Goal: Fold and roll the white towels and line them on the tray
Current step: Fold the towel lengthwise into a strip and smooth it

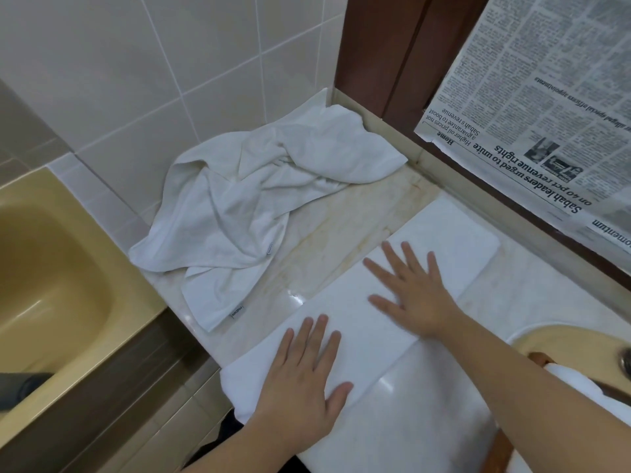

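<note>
1. The folded white towel (358,322) lies as a long strip across the marble counter (345,220)
2. The left hand (304,377) and right hand (409,291) press flat on it, fingers spread, gripping nothing
3. Crumpled towels (246,199) sit in the corner

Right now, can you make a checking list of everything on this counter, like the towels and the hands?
Surface: pale marble counter, yellowish stains near the wall.
Job's things: folded towel lies flat as a long strip; crumpled towels heaped in the corner; rolled towel on the wooden tray at the right edge.
Clutter: nothing seen.
Grippers: left hand and right hand both press flat on the folded towel.
Cables: nothing seen.
Surroundings: tiled wall, yellow bathtub, newspaper covering the window.
</note>
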`<act>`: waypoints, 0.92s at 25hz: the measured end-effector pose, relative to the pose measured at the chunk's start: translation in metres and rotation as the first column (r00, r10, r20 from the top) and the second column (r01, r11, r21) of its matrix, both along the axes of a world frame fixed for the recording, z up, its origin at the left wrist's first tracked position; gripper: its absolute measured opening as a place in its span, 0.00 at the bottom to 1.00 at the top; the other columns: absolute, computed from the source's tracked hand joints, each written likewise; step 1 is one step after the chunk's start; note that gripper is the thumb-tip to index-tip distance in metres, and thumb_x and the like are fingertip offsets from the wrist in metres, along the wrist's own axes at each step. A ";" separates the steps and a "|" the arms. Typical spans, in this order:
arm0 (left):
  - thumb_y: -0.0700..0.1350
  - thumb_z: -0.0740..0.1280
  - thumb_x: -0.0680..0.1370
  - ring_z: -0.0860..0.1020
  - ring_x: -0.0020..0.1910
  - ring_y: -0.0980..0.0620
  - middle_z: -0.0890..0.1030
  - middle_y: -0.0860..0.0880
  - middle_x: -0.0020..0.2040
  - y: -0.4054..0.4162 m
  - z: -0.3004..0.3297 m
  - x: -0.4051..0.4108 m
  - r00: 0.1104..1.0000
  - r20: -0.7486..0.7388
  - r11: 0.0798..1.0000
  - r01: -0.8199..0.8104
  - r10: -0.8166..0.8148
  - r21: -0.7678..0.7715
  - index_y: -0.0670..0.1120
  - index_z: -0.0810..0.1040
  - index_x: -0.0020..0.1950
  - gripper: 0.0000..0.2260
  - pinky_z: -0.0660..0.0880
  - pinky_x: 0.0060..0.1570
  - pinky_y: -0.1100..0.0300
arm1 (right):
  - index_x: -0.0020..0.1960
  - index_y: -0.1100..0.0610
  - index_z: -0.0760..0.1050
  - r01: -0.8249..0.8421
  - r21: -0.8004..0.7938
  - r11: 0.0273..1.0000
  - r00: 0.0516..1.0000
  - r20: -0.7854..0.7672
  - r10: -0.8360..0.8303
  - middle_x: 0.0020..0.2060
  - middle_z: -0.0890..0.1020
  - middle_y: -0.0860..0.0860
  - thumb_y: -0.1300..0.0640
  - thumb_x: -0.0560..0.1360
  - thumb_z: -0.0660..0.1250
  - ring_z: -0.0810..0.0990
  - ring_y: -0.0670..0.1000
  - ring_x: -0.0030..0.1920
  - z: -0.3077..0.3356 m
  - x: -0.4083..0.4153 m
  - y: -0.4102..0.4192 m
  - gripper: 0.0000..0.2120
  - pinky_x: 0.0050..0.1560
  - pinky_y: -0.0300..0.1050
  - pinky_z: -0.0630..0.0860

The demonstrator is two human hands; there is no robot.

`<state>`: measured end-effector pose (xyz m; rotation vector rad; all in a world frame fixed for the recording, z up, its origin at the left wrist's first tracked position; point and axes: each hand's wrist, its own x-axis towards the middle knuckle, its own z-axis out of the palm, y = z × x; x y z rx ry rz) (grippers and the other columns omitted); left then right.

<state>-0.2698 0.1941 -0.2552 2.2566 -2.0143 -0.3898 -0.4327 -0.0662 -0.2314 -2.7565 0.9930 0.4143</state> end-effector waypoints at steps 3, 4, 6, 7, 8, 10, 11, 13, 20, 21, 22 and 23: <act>0.66 0.54 0.84 0.53 0.84 0.42 0.50 0.44 0.85 -0.002 -0.001 0.002 1.000 0.017 1.000 -0.002 0.003 -0.008 0.48 0.58 0.84 0.34 0.53 0.76 0.43 | 0.80 0.30 0.37 0.255 -0.026 0.966 0.966 0.042 -0.254 0.83 0.38 0.45 0.26 0.80 0.39 0.35 0.57 0.82 -0.007 -0.007 -0.064 0.31 0.81 0.63 0.38; 0.66 0.55 0.84 0.53 0.84 0.43 0.50 0.45 0.85 -0.002 -0.003 0.001 1.000 0.019 1.000 -0.004 0.004 -0.013 0.48 0.58 0.85 0.34 0.53 0.76 0.43 | 0.81 0.31 0.38 0.336 -0.022 0.942 0.941 0.057 -0.334 0.83 0.39 0.46 0.26 0.80 0.38 0.36 0.58 0.83 -0.010 -0.009 -0.083 0.31 0.81 0.61 0.38; 0.66 0.55 0.83 0.53 0.84 0.43 0.50 0.45 0.85 -0.002 -0.005 0.001 1.000 0.016 0.999 -0.008 0.009 -0.033 0.49 0.58 0.85 0.34 0.54 0.76 0.43 | 0.82 0.35 0.39 0.423 -0.003 0.906 0.905 0.040 -0.423 0.84 0.40 0.48 0.27 0.80 0.37 0.37 0.58 0.83 -0.012 -0.009 -0.112 0.33 0.81 0.60 0.39; 0.66 0.56 0.83 0.53 0.84 0.43 0.51 0.45 0.85 -0.002 -0.006 0.001 1.000 0.008 0.999 -0.010 0.010 -0.042 0.49 0.59 0.84 0.34 0.54 0.76 0.43 | 0.83 0.38 0.39 0.436 0.009 0.900 0.900 0.020 -0.436 0.84 0.39 0.49 0.28 0.80 0.37 0.37 0.58 0.83 -0.010 -0.007 -0.121 0.34 0.81 0.60 0.39; 0.66 0.57 0.83 0.54 0.84 0.43 0.51 0.45 0.85 -0.003 -0.006 0.001 1.000 0.002 0.999 -0.008 0.008 -0.047 0.49 0.60 0.84 0.34 0.54 0.76 0.42 | 0.84 0.41 0.39 0.447 0.018 0.894 0.894 0.016 -0.447 0.84 0.39 0.50 0.30 0.81 0.38 0.37 0.59 0.83 -0.007 -0.003 -0.125 0.34 0.81 0.61 0.40; 0.66 0.57 0.83 0.55 0.83 0.42 0.53 0.44 0.85 -0.003 -0.005 0.001 1.000 -0.008 0.999 -0.004 0.004 -0.046 0.48 0.62 0.83 0.34 0.55 0.76 0.42 | 0.85 0.49 0.41 0.484 -0.004 0.875 0.873 0.072 -0.483 0.84 0.42 0.54 0.35 0.84 0.42 0.40 0.60 0.83 -0.001 0.009 -0.115 0.34 0.81 0.64 0.43; 0.66 0.58 0.82 0.56 0.83 0.42 0.54 0.44 0.85 -0.004 -0.004 0.000 1.000 -0.020 0.999 -0.007 0.006 -0.043 0.48 0.63 0.83 0.34 0.55 0.76 0.42 | 0.85 0.52 0.42 0.515 -0.021 0.857 0.852 0.116 -0.510 0.84 0.44 0.55 0.37 0.84 0.45 0.42 0.61 0.83 0.004 0.016 -0.101 0.34 0.81 0.65 0.46; 0.64 0.60 0.82 0.59 0.82 0.42 0.59 0.44 0.84 -0.006 -0.001 -0.001 0.999 -0.044 0.999 -0.026 0.025 -0.040 0.49 0.67 0.81 0.31 0.56 0.76 0.43 | 0.85 0.53 0.42 0.550 -0.017 0.835 0.826 0.160 -0.541 0.84 0.44 0.57 0.37 0.84 0.46 0.44 0.64 0.83 0.009 0.034 -0.054 0.35 0.80 0.69 0.48; 0.54 0.59 0.85 0.67 0.78 0.48 0.66 0.49 0.81 -0.012 0.001 0.028 0.983 -0.180 0.992 -0.005 -0.018 -0.125 0.53 0.75 0.74 0.18 0.59 0.76 0.53 | 0.81 0.44 0.29 0.492 0.016 0.871 0.871 -0.013 -0.491 0.81 0.29 0.54 0.22 0.76 0.35 0.30 0.64 0.80 -0.016 0.043 0.032 0.43 0.75 0.75 0.34; 0.55 0.57 0.86 0.59 0.82 0.50 0.59 0.50 0.84 -0.011 -0.001 0.031 0.983 -0.166 0.992 0.063 -0.080 -0.106 0.54 0.68 0.80 0.21 0.54 0.79 0.53 | 0.81 0.43 0.29 0.481 0.006 0.877 0.877 -0.010 -0.481 0.81 0.30 0.54 0.21 0.75 0.35 0.30 0.63 0.80 -0.016 0.039 0.022 0.43 0.75 0.75 0.34; 0.57 0.55 0.87 0.51 0.84 0.51 0.53 0.51 0.85 -0.011 -0.001 0.033 0.977 -0.162 0.989 0.128 -0.140 -0.079 0.55 0.61 0.83 0.24 0.49 0.81 0.53 | 0.82 0.42 0.30 0.464 -0.001 0.886 0.886 -0.010 -0.464 0.81 0.30 0.53 0.21 0.75 0.35 0.30 0.63 0.80 -0.015 0.034 0.012 0.43 0.75 0.74 0.34; 0.58 0.53 0.88 0.46 0.84 0.52 0.48 0.51 0.86 -0.014 0.001 0.034 0.968 -0.166 0.982 0.181 -0.187 -0.052 0.55 0.56 0.85 0.25 0.45 0.81 0.53 | 0.82 0.42 0.30 0.448 -0.003 0.894 0.894 -0.007 -0.448 0.81 0.31 0.53 0.21 0.75 0.35 0.31 0.63 0.81 -0.013 0.029 0.001 0.43 0.75 0.74 0.34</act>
